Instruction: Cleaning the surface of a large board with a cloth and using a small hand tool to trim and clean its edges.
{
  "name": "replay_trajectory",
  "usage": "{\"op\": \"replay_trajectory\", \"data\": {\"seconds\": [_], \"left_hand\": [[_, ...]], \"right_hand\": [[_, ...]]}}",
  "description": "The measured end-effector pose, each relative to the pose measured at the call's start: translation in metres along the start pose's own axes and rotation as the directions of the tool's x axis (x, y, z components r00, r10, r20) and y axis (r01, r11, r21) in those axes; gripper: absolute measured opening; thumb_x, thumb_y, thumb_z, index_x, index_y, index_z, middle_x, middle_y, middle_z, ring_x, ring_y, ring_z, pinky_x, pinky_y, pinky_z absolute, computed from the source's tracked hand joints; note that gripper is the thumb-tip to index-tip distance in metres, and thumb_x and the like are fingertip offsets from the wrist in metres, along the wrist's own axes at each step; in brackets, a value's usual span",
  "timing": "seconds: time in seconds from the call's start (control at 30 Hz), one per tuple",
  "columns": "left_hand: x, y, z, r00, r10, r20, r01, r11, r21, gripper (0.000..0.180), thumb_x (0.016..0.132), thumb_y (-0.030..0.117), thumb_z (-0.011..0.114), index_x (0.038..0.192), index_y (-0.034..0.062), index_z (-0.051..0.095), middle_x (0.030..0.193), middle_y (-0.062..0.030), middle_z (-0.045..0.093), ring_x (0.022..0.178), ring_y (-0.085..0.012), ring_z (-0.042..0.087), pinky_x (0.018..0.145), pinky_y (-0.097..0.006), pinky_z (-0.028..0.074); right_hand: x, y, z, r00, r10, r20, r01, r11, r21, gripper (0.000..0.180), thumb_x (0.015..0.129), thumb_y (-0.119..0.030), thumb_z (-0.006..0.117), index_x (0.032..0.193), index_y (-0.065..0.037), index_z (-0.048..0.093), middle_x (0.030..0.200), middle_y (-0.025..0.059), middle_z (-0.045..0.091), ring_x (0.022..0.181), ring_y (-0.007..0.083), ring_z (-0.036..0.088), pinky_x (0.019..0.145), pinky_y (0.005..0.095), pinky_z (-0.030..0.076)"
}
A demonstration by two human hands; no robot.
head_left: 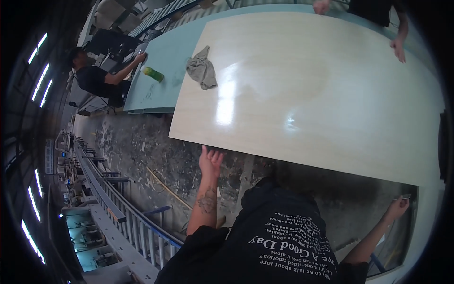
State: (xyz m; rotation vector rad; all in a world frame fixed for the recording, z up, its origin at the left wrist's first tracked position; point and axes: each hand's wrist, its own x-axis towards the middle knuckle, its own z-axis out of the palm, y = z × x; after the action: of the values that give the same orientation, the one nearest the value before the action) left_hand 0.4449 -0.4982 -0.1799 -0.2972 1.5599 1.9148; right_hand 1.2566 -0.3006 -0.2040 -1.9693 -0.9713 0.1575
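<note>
A large glossy pale wood-toned panel point(293, 85) lies across a teal-topped table point(176, 45), its near edge overhanging toward me. Just below that edge, by the near left corner, is my left hand point(211, 162). Its palm is turned up and its fingers are stretched out, with nothing in them. Over by the panel's near right corner, my right hand point(398, 208) is closed around a small, flat, metallic piece point(403, 197); its exact kind is too small to tell. A crumpled grey cloth point(202, 69) rests on the panel's left part.
A green bottle point(152, 74) lies on the teal top. Beyond the panel, another person's hands point(398, 49) are near its far side. A second person point(97, 73) sits at far left. A roller conveyor point(137, 220) runs along my left, beside a stained floor point(127, 151) with a yellowish hose point(165, 187).
</note>
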Motion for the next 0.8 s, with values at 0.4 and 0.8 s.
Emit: {"op": "replay_trajectory", "data": {"seconds": [0.4, 0.8], "left_hand": [[0.146, 0.079, -0.062, 0.999, 0.005, 0.053, 0.005, 0.984, -0.180, 0.065, 0.100, 0.056, 0.069, 0.145, 0.0096, 0.058, 0.137, -0.0101, 0.066, 0.126, -0.0284, 0.064, 0.110, -0.048, 0.052], [0.168, 0.127, -0.055, 0.989, 0.071, 0.127, -0.071, 0.997, 0.000, 0.071, 0.108, 0.058, 0.051, 0.159, 0.0093, 0.045, 0.158, -0.0097, 0.053, 0.143, -0.0325, 0.052, 0.118, -0.052, 0.043]], "right_hand": [[-0.120, -0.111, 0.082, 0.983, -0.158, -0.089, 0.140, 0.973, -0.182, 0.036, 0.101, -0.015, 0.065, 0.134, -0.001, 0.063, 0.110, 0.0155, 0.077, 0.096, 0.0261, 0.075, 0.088, 0.0379, 0.059], [-0.288, -0.212, 0.106, 0.857, -0.509, 0.079, 0.510, 0.818, -0.267, 0.023, 0.098, -0.004, 0.067, 0.120, 0.000, 0.068, 0.101, 0.0153, 0.067, 0.085, 0.0318, 0.067, 0.076, 0.0410, 0.056]]}}
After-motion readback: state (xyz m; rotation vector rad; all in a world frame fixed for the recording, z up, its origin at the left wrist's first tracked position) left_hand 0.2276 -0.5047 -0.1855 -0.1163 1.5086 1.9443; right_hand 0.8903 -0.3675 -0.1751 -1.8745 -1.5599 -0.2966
